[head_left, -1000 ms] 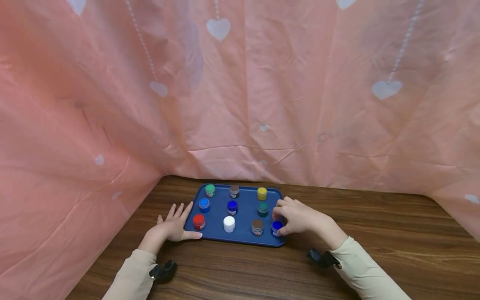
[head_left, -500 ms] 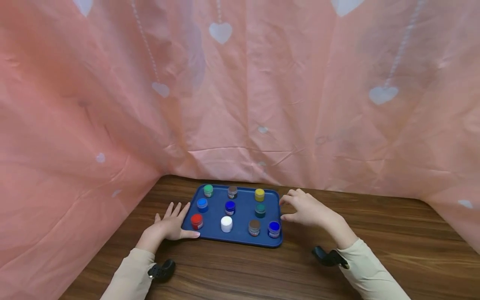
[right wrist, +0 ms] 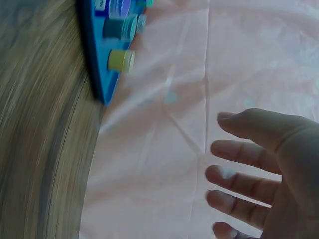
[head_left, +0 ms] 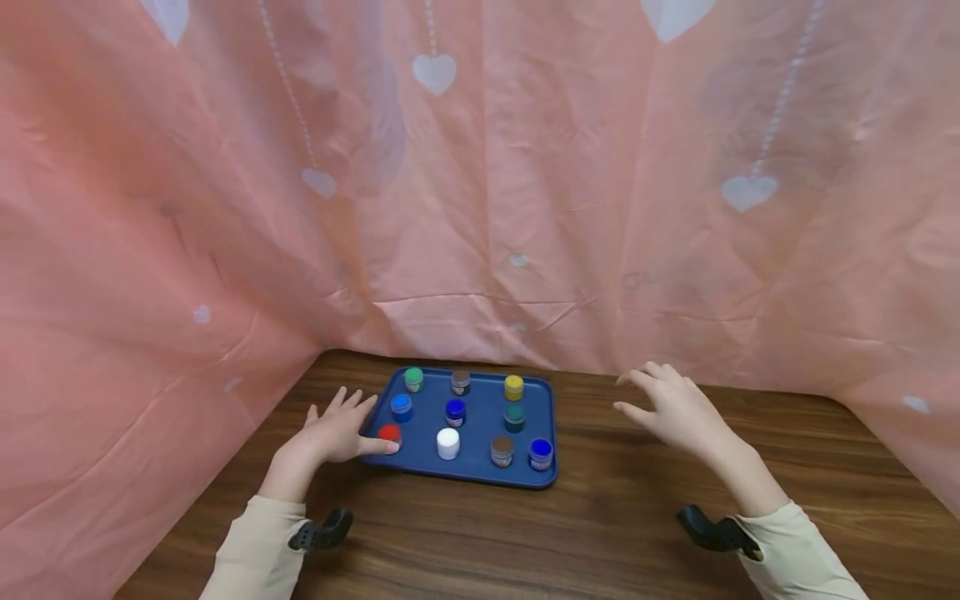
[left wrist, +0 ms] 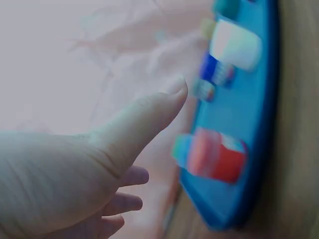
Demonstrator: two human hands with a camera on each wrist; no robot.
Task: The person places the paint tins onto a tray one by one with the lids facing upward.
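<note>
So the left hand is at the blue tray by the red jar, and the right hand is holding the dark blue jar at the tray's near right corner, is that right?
Not quite. The head view shows the right hand open above the table, apart from the blue tray and holding nothing; the dark blue jar stands alone in the near right corner. The left hand is at the tray by the red jar.

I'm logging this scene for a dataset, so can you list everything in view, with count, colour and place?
tray: one, blue, on the table near the back left corner.
paint pots: ten on the tray, in three rows. Back row: green, brown, yellow. Middle row: light blue, dark blue, teal. Front row: red, white, brown, blue.
table: one, dark wood grain.
curtain: pink with white hearts, behind and at both sides.
wrist cameras: two, black, one on each wrist.
left hand: fingers spread, at the tray's left edge by the red pot.
right hand: open, raised right of the tray, holding nothing.
</note>
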